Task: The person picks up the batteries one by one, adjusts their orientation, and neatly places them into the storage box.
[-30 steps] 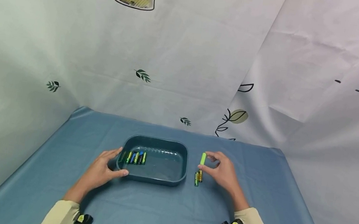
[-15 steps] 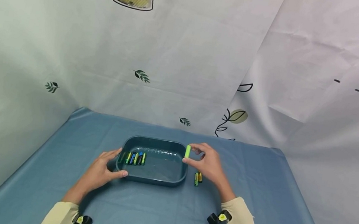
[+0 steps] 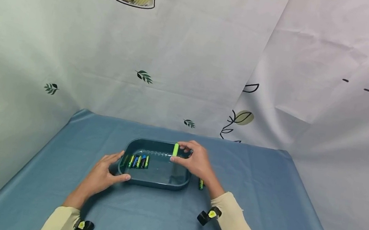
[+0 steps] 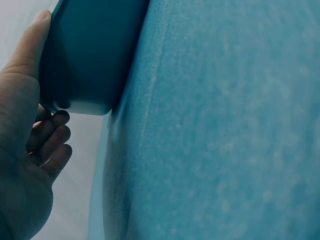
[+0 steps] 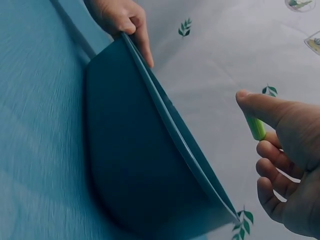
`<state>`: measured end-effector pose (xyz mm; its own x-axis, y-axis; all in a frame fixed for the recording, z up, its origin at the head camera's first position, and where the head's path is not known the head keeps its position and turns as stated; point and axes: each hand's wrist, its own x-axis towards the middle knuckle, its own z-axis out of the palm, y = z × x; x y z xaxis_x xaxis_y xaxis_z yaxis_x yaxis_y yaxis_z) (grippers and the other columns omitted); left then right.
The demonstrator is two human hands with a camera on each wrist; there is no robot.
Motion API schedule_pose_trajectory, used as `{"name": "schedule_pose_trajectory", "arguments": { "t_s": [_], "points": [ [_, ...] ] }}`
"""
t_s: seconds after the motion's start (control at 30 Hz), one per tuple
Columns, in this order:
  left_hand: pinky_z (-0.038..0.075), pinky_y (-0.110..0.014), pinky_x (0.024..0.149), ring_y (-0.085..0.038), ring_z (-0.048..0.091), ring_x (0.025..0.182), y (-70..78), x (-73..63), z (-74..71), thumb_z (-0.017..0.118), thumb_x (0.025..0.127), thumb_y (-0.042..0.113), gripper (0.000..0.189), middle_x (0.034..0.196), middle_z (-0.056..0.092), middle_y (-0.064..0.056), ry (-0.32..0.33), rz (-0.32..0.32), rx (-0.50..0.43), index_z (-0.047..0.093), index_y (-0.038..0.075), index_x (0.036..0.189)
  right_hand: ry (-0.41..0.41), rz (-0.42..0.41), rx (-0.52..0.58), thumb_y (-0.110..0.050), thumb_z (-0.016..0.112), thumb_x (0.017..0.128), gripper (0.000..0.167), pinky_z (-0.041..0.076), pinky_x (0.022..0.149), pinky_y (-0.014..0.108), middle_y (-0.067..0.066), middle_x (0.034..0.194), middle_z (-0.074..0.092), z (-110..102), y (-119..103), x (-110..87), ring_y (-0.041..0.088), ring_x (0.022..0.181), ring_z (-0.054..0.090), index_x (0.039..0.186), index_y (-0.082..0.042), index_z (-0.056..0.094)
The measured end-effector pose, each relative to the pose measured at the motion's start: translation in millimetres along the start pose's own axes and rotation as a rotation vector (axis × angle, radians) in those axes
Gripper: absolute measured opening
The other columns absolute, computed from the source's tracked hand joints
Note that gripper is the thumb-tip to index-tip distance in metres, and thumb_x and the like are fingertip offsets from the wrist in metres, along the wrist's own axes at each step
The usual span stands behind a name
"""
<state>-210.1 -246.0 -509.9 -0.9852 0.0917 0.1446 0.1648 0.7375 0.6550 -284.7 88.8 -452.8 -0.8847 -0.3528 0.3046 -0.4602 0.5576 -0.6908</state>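
A dark teal plastic tray [image 3: 158, 185] lies on the table, with a row of several green, blue and dark batteries [image 3: 138, 161] inside at its left. My left hand [image 3: 104, 170] grips the tray's left end, thumb at the front rim and fingers along the side; the left wrist view shows the thumb [image 4: 30, 47] against its wall. Over the tray's right half, my right hand [image 3: 196, 160] pinches a lime-green battery [image 3: 175, 149] upright between thumb and fingers. In the right wrist view this battery [image 5: 256, 127] is partly hidden behind the thumb and stands above the rim.
To the right of the tray a loose green battery [image 3: 201, 184] lies on the blue tablecloth [image 3: 158, 219], partly behind my right wrist. A pale printed curtain [image 3: 178, 53] rises behind the table's far edge. Each wrist wears a small black camera [image 3: 208, 215].
My right hand has carried the lime-green battery leftward from beside the loose batteries to over the tray. My left hand stays at the tray's left end.
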Motion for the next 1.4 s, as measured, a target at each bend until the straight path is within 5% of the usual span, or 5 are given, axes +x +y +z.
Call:
{"name": "schedule_pose_trajectory", "arguments": {
  "t_s": [0.53,1.4],
  "points": [
    [0.043,-0.07,0.099,-0.05,0.04,0.138,1.8,-0.4,0.0,0.084,0.08,0.053,0.103,0.154,0.04,-0.03,0.002,-0.006,0.006,0.039,0.003,0.157,-0.129,0.047,0.016,-0.04,0.085,0.085,0.055,0.051,0.081,0.035,-0.002,0.114,0.064,30,-12,15.7,0.015,0.097,0.057,0.132,-0.017,0.069],
    [0.041,-0.071,0.1,-0.05,0.04,0.137,0.2,1.9,0.9,0.085,0.08,0.053,0.102,0.153,0.042,-0.031,0.008,-0.005,0.003,0.04,0.002,0.157,-0.213,0.156,-0.01,-0.035,0.09,0.08,0.053,0.053,0.077,0.034,0.002,0.111,0.069,75,-24,29.2,0.016,0.094,0.062,0.125,-0.014,0.073]
  ]
}}
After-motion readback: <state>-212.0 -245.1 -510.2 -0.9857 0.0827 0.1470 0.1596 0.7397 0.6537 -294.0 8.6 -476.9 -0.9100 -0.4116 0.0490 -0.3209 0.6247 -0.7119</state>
